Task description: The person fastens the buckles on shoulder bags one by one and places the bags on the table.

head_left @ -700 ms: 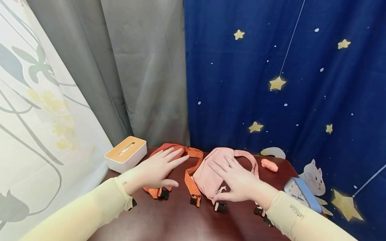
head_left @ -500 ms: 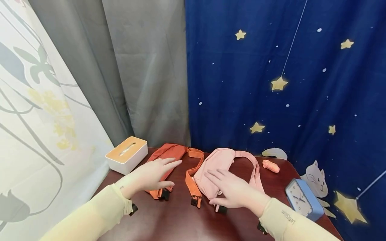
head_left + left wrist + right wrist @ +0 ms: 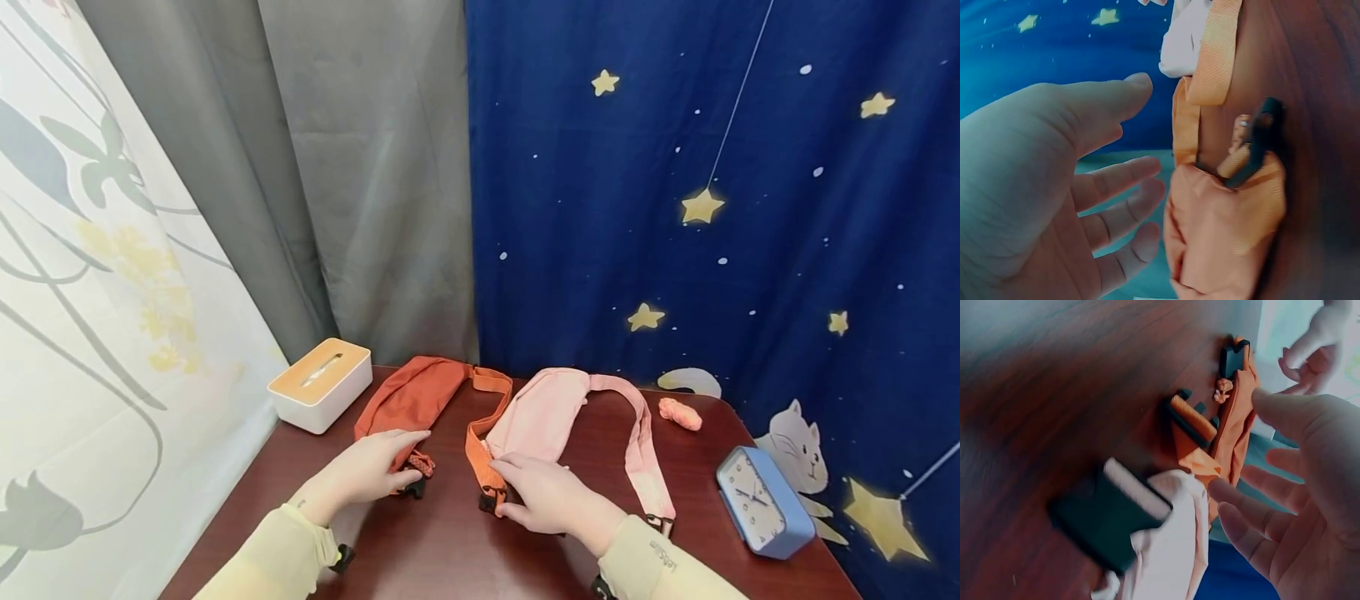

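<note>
- The white tissue box [image 3: 333, 407], topped with a wood-coloured lid, stood at the far left of the dark red counter [image 3: 450, 558].
- The left hand [image 3: 360, 468] hung over the near end of the rust-orange waist bag [image 3: 422, 396]; its grip was released, thumb well apart from the loosely bent fingers, and nothing lay between them. The fingertips were close to the bag's fabric, though whether they touched it could not be told.
- That bag lay slanted on the counter, just right of the tissue box, with a black buckle [image 3: 415, 490] near the left thumb.
- The orange webbing strap [image 3: 480, 450] curved from the bag's far end back toward the person, ending in another buckle [image 3: 491, 502] beside the right thumb.
- The pale pink waist bag [image 3: 542, 408] lay right of this strap.
- The right hand [image 3: 551, 498] was over the pink bag's near end, its grip likewise released and holding nothing, thumb and fingers parted; contact with strap or bag could not be told.
- The pink strap [image 3: 642, 446] arched out to the right.
- The coral-coloured bundle [image 3: 680, 414] lay beyond it, and the blue alarm clock [image 3: 765, 502] stood rightmost.
</note>
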Demonstrator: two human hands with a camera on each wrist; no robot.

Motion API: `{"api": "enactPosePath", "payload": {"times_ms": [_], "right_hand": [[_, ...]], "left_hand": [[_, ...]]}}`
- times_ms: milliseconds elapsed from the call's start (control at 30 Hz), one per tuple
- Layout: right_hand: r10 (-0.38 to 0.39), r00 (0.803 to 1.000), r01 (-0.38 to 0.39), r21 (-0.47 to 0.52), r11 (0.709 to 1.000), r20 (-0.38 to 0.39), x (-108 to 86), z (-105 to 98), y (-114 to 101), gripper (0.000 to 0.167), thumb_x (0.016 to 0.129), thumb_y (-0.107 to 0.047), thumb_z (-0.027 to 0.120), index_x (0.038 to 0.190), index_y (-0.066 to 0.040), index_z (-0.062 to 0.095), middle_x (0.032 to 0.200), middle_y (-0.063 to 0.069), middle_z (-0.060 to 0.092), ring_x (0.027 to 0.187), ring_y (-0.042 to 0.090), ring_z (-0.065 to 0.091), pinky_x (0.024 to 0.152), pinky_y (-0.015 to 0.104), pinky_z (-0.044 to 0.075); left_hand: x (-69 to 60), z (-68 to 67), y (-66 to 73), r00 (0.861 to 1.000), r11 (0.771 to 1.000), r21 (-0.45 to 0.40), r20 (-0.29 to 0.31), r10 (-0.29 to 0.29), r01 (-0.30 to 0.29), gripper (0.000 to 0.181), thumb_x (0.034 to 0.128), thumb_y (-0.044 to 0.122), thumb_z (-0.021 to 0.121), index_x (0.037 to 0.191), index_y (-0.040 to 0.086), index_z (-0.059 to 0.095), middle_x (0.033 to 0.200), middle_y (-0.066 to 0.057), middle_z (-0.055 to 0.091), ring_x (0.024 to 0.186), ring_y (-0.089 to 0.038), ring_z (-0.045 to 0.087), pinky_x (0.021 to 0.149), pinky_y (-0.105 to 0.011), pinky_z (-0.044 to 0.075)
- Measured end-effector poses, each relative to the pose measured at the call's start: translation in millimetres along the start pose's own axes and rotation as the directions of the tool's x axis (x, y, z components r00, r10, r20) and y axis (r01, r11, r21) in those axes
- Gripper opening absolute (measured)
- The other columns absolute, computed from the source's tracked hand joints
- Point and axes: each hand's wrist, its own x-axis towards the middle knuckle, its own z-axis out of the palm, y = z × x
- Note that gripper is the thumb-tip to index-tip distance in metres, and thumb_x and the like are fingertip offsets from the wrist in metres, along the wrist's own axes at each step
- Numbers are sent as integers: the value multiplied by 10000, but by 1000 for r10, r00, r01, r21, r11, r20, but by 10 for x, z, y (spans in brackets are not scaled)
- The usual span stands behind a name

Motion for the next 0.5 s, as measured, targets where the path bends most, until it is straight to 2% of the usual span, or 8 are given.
{"api": "enactPosePath", "payload": {"times_ms": [233,333,500], "right_hand": [[87,996,-88,26,996,24,100,117,-68,626,975,-327,836,1510,-76,630,1369,64,721,1169,184,727,1029,376,608],[130,991,-133,57,990,41,156,134,-99,616,954,-285,850,1492,-69,642,1316,65,740,1170,202,729,1036,386,603],[184,979,-192,104,976,88,224,198,-173,588,934,-225,863,1466,-75,661,1261,44,764,1183,200,720,1039,379,596]], "left_hand": [[-12,169,-138,999,997,-61,-30,-45,44,601,1006,318,816,1548,153,617,1529,-110,671,1426,-336,647,1155,-588,533],[-3,222,-188,997,994,-89,-43,-67,63,571,994,284,829,1510,124,646,1502,-86,692,1407,-315,662,1153,-571,539],[4,306,-219,995,983,-157,-30,-99,93,545,975,248,847,1473,111,672,1434,-62,731,1349,-301,692,1121,-578,557]]}}
